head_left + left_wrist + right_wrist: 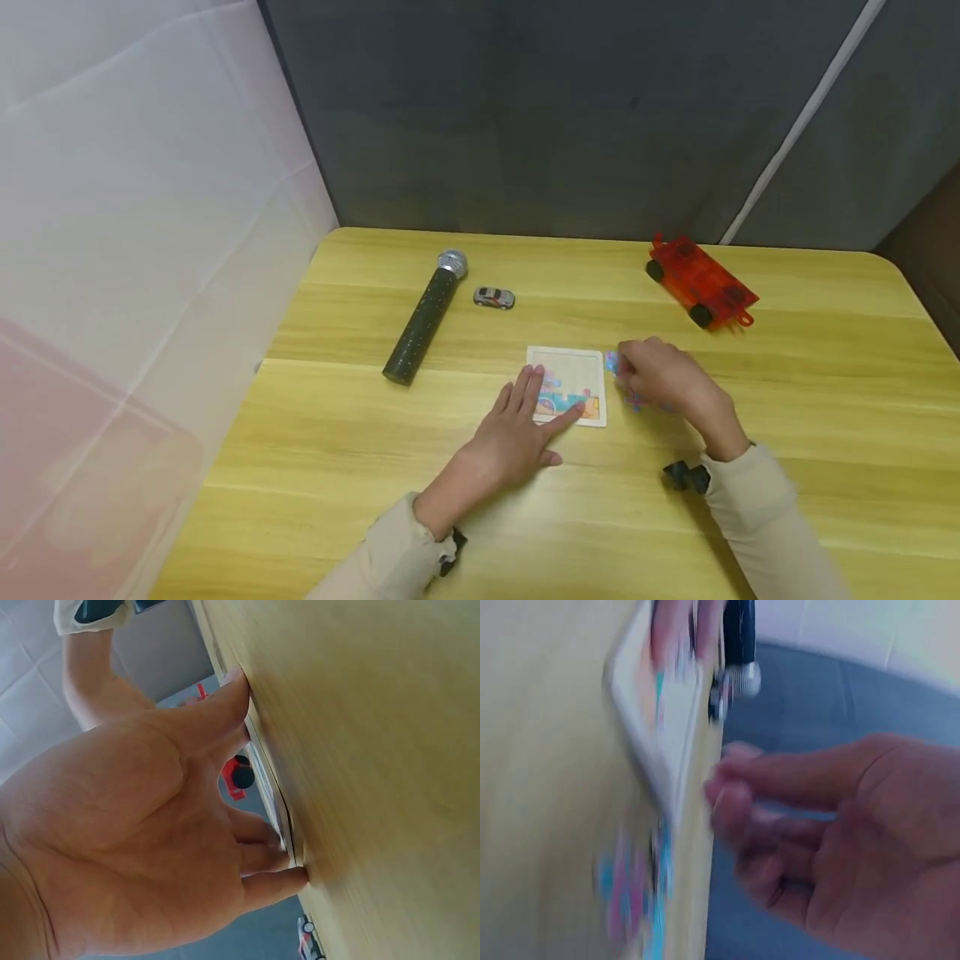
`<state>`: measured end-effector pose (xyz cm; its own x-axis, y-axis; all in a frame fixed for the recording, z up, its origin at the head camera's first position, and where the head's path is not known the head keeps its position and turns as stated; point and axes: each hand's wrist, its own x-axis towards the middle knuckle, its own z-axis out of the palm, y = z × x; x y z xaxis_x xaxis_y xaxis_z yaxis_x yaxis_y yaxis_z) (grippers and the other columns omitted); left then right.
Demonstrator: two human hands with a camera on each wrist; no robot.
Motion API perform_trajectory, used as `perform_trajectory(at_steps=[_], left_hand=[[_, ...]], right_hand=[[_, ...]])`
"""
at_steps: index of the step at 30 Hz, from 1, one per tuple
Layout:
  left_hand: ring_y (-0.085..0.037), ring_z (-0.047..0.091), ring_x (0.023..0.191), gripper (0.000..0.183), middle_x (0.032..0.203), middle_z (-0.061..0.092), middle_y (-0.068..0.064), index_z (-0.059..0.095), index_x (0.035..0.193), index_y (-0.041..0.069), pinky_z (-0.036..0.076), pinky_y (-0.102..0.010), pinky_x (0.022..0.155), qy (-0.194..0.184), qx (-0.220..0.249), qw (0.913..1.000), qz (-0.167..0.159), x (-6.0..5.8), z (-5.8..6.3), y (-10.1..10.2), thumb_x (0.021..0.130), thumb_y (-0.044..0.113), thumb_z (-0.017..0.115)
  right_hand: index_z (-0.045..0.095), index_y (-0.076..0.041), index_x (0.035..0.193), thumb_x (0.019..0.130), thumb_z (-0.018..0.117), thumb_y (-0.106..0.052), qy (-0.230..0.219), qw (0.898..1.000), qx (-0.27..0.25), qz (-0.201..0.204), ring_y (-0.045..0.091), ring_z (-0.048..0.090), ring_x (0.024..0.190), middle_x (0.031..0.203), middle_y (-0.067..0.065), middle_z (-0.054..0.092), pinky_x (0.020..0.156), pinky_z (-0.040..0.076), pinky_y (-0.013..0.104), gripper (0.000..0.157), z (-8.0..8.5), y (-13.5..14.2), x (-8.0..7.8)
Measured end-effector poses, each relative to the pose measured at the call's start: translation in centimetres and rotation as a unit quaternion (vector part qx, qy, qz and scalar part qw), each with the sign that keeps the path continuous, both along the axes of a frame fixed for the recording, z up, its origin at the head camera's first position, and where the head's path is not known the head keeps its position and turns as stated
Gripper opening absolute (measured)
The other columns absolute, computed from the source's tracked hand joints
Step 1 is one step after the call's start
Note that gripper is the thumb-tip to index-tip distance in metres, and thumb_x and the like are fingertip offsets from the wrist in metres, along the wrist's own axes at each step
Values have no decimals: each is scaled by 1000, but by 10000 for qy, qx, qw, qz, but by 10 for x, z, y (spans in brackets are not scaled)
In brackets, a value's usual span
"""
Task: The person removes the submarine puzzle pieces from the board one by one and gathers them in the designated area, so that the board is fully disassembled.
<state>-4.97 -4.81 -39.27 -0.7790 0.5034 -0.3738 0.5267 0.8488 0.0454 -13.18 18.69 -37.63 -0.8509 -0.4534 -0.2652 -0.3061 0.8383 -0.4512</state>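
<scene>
Puzzle tray touched by left hand, fingers straight; right hand curled near pieces (cannot tell if gripping).

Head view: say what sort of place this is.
Probably a small indoor play or filming corner, though the wider room is out of view. What shows it: a table, the dark panel behind it, and the puzzle on top.

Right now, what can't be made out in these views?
Head: part of the puzzle board, covered by the left hand.
Head: loose pieces, partly hidden by the right hand.
Right wrist: whether the right fingers pinch anything, blurred.
Right wrist: microphone handle end, cut by top edge.
</scene>
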Motion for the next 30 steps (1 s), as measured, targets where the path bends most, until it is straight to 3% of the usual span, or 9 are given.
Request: perform_trajectory(at_steps=[4, 8, 12, 19, 25, 30], left_hand=[[-45, 9, 170, 67, 180, 10, -34, 24, 173, 49, 25, -49, 137, 39, -280, 9995, 103, 1, -1, 4, 112, 56, 51], [-43, 12, 170, 66, 180, 14, -32, 22, 172, 54, 27, -47, 136, 150, -700, 9974, 107, 3, -2, 8, 112, 59, 47], [-42, 13, 170, 66, 180, 13, -30, 19, 172, 55, 27, -47, 136, 244, -912, 9955, 34, 4, -3, 9, 112, 61, 45], [-42, 12, 170, 66, 180, 12, -31, 19, 172, 54, 26, -47, 137, 265, -884, 9957, 35, 3, -2, 8, 112, 61, 45], [-42, 14, 170, 67, 180, 13, -32, 17, 172, 55, 27, -46, 136, 271, -897, 9956, 22, 2, -2, 9, 112, 61, 45], [-43, 13, 170, 67, 179, 14, -33, 18, 172, 55, 27, -47, 136, 177, -751, 9970, 82, 1, -2, 9, 112, 60, 46]], right_hand=[[73, -2, 106, 106, 70, -3, 373, 9957, -655, 540, 19, 65, 80, 93, 7, 71, 72, 57, 35, 4, -6, -33, 1], [72, 0, 125, 107, 70, -5, 285, 9956, -685, 577, 23, 67, 92, 110, 10, 67, 81, 60, 39, 19, -18, -55, 7], [69, -3, 118, 106, 72, -7, 449, 9968, -507, 426, 20, 60, 87, 111, 9, 59, 75, 57, 36, 13, -26, -64, 11], [67, -3, 108, 102, 76, -5, 689, 9959, -515, 281, 19, 58, 81, 105, 9, 61, 69, 56, 34, 12, -30, -69, 10], [65, -6, 98, 102, 75, -2, 595, 9927, -1046, 63, 18, 58, 76, 89, 6, 66, 70, 52, 32, 12, -32, -70, 6], [65, -6, 96, 103, 73, 1, 396, 9852, -1666, -75, 16, 67, 77, 87, 7, 75, 72, 54, 30, 13, -29, -66, 2]])
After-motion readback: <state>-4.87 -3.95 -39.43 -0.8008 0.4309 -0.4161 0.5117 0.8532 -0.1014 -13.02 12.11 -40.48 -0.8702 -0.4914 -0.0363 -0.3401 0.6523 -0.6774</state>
